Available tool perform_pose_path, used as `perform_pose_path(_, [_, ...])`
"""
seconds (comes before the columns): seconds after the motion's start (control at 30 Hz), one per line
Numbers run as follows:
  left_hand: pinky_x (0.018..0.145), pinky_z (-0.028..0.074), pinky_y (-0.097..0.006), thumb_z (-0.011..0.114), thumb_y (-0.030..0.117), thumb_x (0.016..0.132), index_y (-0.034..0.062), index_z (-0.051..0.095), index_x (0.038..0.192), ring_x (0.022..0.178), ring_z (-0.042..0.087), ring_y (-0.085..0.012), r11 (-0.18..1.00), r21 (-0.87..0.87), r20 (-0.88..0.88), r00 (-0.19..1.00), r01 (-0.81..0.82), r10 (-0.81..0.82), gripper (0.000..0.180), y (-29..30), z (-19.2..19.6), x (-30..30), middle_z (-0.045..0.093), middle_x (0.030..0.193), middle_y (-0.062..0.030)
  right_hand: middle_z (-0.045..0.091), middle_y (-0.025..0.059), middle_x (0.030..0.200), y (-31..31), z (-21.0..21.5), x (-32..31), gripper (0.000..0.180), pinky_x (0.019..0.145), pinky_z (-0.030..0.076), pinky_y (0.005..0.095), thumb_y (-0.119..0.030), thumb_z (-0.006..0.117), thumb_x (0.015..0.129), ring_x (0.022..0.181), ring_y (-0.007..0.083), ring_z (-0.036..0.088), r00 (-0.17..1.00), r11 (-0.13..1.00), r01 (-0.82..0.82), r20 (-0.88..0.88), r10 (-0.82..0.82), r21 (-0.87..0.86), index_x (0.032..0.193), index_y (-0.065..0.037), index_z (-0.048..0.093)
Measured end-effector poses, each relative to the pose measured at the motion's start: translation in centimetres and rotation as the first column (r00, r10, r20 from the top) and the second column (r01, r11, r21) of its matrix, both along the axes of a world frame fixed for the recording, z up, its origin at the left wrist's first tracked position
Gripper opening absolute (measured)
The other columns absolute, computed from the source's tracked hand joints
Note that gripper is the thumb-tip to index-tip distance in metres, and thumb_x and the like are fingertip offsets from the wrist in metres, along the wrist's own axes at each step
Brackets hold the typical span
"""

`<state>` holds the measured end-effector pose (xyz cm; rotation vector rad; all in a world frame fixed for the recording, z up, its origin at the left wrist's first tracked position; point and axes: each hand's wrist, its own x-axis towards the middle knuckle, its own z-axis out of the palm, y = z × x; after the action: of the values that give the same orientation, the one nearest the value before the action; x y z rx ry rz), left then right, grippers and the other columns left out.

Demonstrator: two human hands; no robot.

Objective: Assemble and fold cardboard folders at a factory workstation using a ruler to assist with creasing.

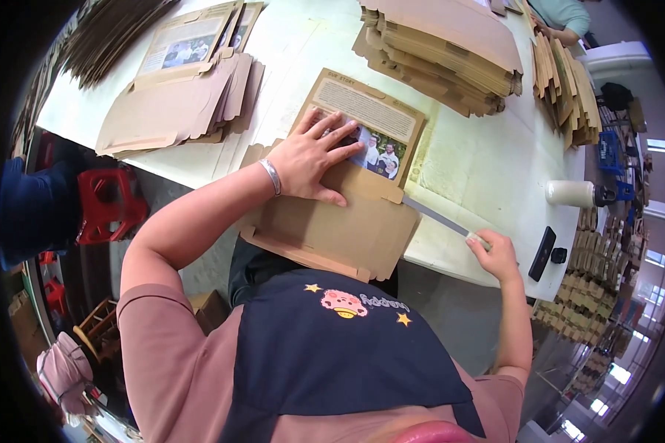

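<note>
A flat brown cardboard box blank [332,229] lies across the near edge of the table, its lower part hanging over toward my lap. Its far panel carries printed text and a photo of people. My left hand [314,160] presses flat on this blank with fingers spread, partly covering the photo. In my right hand [495,255] is the pale grip of a long, flat grey metal strip [440,218]. The strip's far end reaches under a small tab [382,190] at the blank's right side, so its tip is hidden.
Stacks of cardboard blanks stand at the left [174,111] and the far middle [443,52]. Another stack [565,92] is at the far right, near a person's arm [565,33]. A white bottle [569,193] and a black phone [542,253] sit by the right edge. A red stool [111,205] stands left.
</note>
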<state>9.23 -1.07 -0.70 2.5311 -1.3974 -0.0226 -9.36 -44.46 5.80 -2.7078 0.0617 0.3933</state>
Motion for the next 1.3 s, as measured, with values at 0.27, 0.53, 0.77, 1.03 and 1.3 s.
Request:
perform_pose_path(0.27, [0.126,0.014,-0.062,0.064,0.086,0.074,0.0179,0.047,0.156,0.155,0.026,-0.0427,1.000,-0.028,-0.029,1.000,0.002,-0.003,0.107,0.2,-0.1,0.2,0.036,0.165,-0.0181,0.071,0.0190,0.081,7.6,-2.9,5.6,0.026,0.065,0.053,0.0403,-0.029,0.076,0.091,0.068,0.0355,0.067,0.989,0.992,-0.126,0.078,0.123,0.030,0.097,-0.004,0.074])
perform_pose_path(0.53, [0.127,0.019,-0.058,0.069,0.084,0.072,0.0197,0.048,0.155,0.154,0.029,-0.0404,0.993,-0.116,0.013,1.000,0.007,-0.005,0.107,0.5,-0.3,-0.1,0.039,0.164,-0.0159,0.070,0.0057,0.072,6.9,-1.3,9.6,0.035,0.054,0.048,0.0298,-0.037,0.066,0.101,0.063,0.0149,0.066,0.828,0.926,0.090,-0.544,0.134,0.366,0.086,-0.006,0.071])
perform_pose_path(0.77, [0.125,0.023,-0.058,0.068,0.081,0.076,0.0182,0.051,0.153,0.152,0.034,-0.0397,0.987,-0.158,0.070,0.998,0.016,-0.005,0.101,0.4,-0.5,-0.4,0.044,0.161,-0.0146,0.069,0.0105,0.078,7.2,-2.6,6.7,0.030,0.056,0.051,0.0369,-0.035,0.054,0.108,0.065,0.0229,0.068,0.843,0.941,-0.129,-0.465,0.270,0.314,0.100,-0.008,0.063])
perform_pose_path(1.03, [0.117,0.039,-0.049,0.073,0.049,0.092,0.0127,0.059,0.145,0.133,0.058,-0.0383,0.923,-0.353,-0.256,0.965,-0.154,0.064,0.066,-0.5,-1.7,1.5,0.063,0.141,-0.0217,0.070,0.0105,0.082,10.0,-4.7,2.8,0.020,0.059,0.055,0.0450,-0.024,0.072,0.094,0.073,0.0336,0.069,0.896,0.927,-0.260,0.291,0.336,-0.270,0.106,-0.012,0.062])
perform_pose_path(1.3, [0.099,0.048,-0.033,0.064,0.043,0.102,-0.0030,0.068,0.120,0.111,0.067,-0.0226,0.014,-0.421,-0.905,0.419,-0.907,-0.071,0.050,0.6,-0.6,5.6,0.074,0.114,-0.0139,0.071,0.0081,0.077,10.9,-4.1,3.7,0.021,0.061,0.052,0.0394,-0.033,0.072,0.097,0.068,0.0277,0.068,0.973,0.999,-0.035,0.229,0.025,0.039,0.100,-0.012,0.070])
